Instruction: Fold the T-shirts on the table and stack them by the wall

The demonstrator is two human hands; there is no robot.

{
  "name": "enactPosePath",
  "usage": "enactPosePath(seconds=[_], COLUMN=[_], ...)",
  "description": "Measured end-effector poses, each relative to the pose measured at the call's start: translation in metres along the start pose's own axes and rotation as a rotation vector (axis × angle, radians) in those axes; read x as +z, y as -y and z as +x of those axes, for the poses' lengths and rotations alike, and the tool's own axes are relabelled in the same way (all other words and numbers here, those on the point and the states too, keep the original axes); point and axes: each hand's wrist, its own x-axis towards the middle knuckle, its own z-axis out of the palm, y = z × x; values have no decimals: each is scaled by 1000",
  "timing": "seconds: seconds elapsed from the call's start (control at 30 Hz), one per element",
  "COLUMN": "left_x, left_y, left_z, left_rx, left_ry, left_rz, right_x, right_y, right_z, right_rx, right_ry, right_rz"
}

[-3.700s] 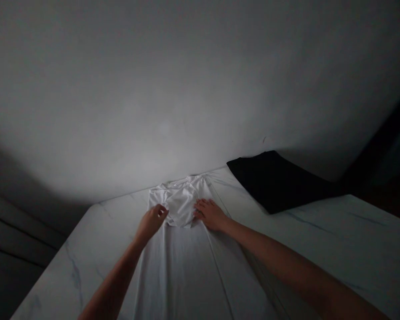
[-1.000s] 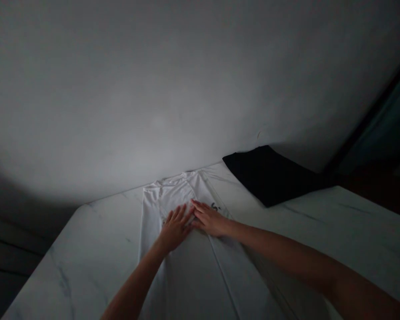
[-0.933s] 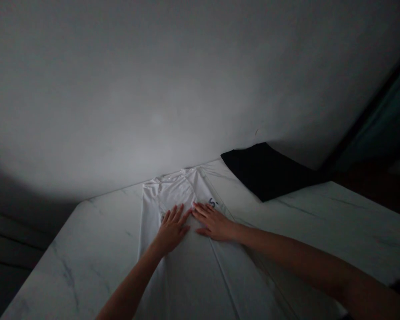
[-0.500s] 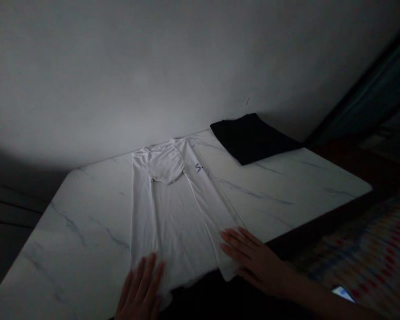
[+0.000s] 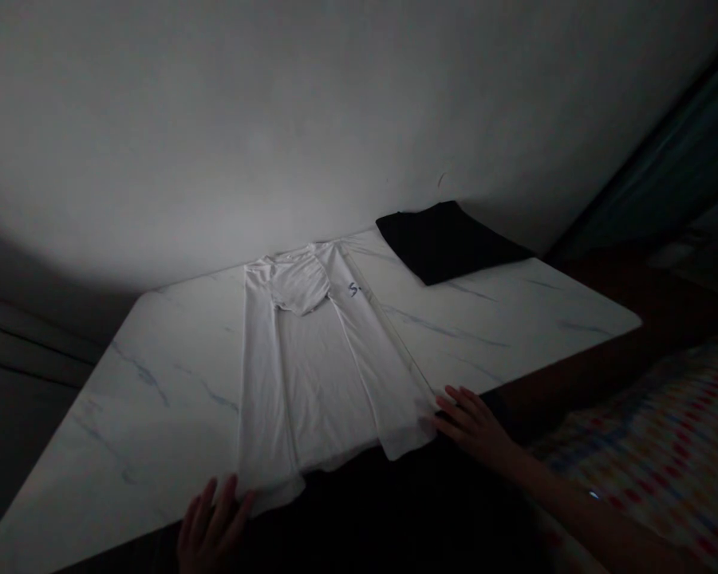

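Observation:
A white long-sleeved top (image 5: 329, 383) lies spread on the marbled table, its two sleeves laid lengthwise down its sides and a small dark mark near one shoulder. Its hem reaches the table's front edge. My left hand (image 5: 212, 522) is at the hem's left corner, fingers stretched out and apart, with the lower part cut off by the frame. Beside the right lower edge of the top, my right hand (image 5: 470, 422) has its fingers extended, the tips at or close to the cloth. Neither hand visibly grips anything.
The white marbled table (image 5: 173, 406) stands against a pale wall (image 5: 245, 135). At its back right lies a folded black cloth item (image 5: 451, 243). A colourful spotted fabric (image 5: 664, 454) fills the lower right, with a small bright spot on it. The room is dim.
Both hands have slid outward from the top: the left toward the lower left, the right to the right. More of the hem shows now. The view has shifted slightly.

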Motion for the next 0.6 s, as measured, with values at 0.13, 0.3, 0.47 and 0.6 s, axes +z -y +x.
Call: enactPosePath(seconds=[0.13, 0.3, 0.47, 0.6], left_x=[7, -2, -13, -18], left_y=[6, -8, -23, -21], left_z=[35, 43, 51, 60], left_rx=[43, 51, -129, -193], left_ry=[-43, 48, 100, 131], left_rz=[-41, -210, -403, -499], right_x=[3, 0, 2, 3], right_y=[-8, -5, -6, -16], right_z=[28, 40, 41, 36], right_rx=[-140, -186, -142, -29], right_ry=[-44, -34, 23, 83], right_rz=[42, 149, 316, 475])
